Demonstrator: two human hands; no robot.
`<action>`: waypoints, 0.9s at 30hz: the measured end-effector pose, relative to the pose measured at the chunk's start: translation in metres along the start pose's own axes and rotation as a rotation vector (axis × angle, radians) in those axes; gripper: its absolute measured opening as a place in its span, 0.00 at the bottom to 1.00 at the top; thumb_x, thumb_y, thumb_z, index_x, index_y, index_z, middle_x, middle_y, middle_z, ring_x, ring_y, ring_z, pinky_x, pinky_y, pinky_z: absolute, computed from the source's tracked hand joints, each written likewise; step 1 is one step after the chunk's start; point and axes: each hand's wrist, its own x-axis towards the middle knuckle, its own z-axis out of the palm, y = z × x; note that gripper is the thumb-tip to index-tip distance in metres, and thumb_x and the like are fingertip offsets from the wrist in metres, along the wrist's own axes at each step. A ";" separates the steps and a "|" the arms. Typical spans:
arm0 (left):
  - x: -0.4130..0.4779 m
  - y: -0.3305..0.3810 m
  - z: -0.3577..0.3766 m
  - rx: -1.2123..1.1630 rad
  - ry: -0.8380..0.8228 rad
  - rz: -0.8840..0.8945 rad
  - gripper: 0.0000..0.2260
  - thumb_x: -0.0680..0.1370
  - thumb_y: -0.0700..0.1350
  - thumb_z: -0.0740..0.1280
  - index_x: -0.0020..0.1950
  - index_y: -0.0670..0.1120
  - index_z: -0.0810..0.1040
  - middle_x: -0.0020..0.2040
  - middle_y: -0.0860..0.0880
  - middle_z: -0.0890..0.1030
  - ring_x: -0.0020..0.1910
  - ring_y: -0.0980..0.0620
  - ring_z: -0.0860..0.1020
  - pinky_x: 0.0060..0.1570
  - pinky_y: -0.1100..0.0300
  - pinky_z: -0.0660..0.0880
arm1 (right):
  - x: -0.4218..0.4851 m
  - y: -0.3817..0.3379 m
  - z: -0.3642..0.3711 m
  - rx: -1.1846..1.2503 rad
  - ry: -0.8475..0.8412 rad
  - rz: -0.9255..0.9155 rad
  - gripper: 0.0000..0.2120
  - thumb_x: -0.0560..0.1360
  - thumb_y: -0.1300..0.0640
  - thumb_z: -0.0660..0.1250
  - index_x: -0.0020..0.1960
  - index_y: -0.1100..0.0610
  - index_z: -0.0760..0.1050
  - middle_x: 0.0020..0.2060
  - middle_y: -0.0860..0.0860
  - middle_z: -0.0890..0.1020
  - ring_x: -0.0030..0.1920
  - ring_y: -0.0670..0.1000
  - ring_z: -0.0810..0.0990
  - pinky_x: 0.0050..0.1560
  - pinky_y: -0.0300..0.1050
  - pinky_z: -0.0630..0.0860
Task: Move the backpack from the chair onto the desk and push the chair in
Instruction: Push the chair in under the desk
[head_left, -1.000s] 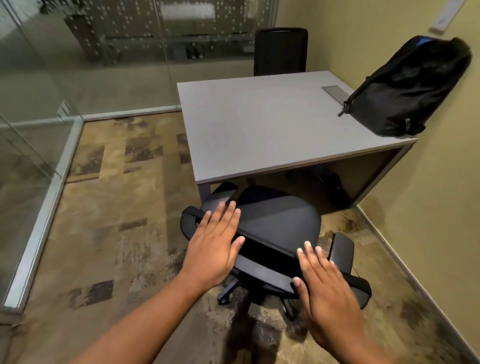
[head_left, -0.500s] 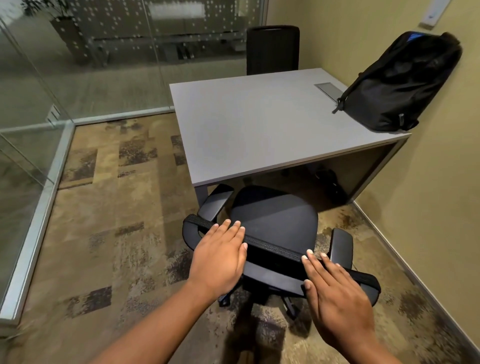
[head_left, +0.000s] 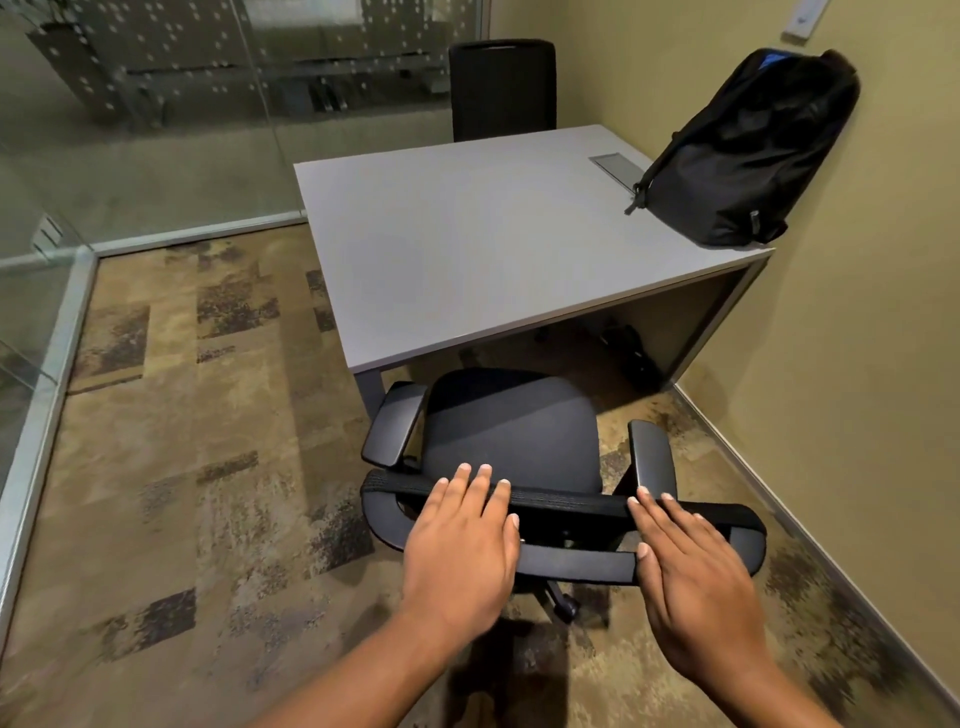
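Forearms enter from the bottom edge, both bare, reaching forward and down. Left hand (head_left: 462, 551) lies palm-down on the top edge of the chair (head_left: 514, 436) backrest, fingers straight and lying close together, tips just over the front of the rim, thumb alongside. Right hand (head_left: 696, 577) same posture on the right part of the backrest, fingers extended and slightly fanned, tips touching the top rim, thumb resting against the lower back bar. Neither hand curls around the frame; both flat on it. Chair is black, mesh-edged back, padded seat, two armrests; its back faces the person, seat pointing toward the desk (head_left: 467, 249). Front edge of the seat sits at or just under the near desk edge; most of the seat and both armrests lie outside the desk, on the patterned carpet (head_left: 197, 441). One caster visible below the seat; the rest of the base is hidden. Desk top is plain grey, with a leg at the near left corner and a side panel on the right against the wall (head_left: 857, 338). Backpack (head_left: 748, 156), black, stands on the desk's right side near the front corner, leaning back against the wall, a strip of blue at its top. Small grey cable hatch (head_left: 618, 167) set into the desk just left of it. Second black chair (head_left: 503, 88) stands at the far side of the desk. Glass partition (head_left: 156, 114) with dotted frosting beyond.
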 end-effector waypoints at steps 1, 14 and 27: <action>0.000 0.002 0.001 -0.004 -0.001 -0.002 0.22 0.82 0.53 0.52 0.68 0.47 0.76 0.68 0.46 0.77 0.71 0.46 0.70 0.70 0.48 0.65 | 0.000 0.001 0.000 0.000 0.004 0.017 0.23 0.80 0.47 0.49 0.72 0.50 0.67 0.70 0.45 0.70 0.73 0.47 0.64 0.69 0.53 0.65; 0.008 0.006 0.006 -0.010 0.000 -0.002 0.23 0.80 0.52 0.52 0.66 0.42 0.78 0.64 0.45 0.80 0.68 0.47 0.73 0.68 0.49 0.68 | 0.010 0.005 0.003 -0.023 0.016 0.053 0.24 0.77 0.49 0.50 0.71 0.51 0.69 0.69 0.45 0.71 0.73 0.47 0.63 0.69 0.52 0.64; 0.029 0.016 0.012 -0.024 0.047 -0.031 0.23 0.79 0.52 0.53 0.63 0.44 0.80 0.62 0.47 0.81 0.67 0.48 0.74 0.68 0.52 0.68 | 0.033 0.021 0.003 -0.030 0.043 0.022 0.25 0.77 0.50 0.50 0.70 0.52 0.71 0.67 0.47 0.74 0.72 0.48 0.66 0.70 0.51 0.63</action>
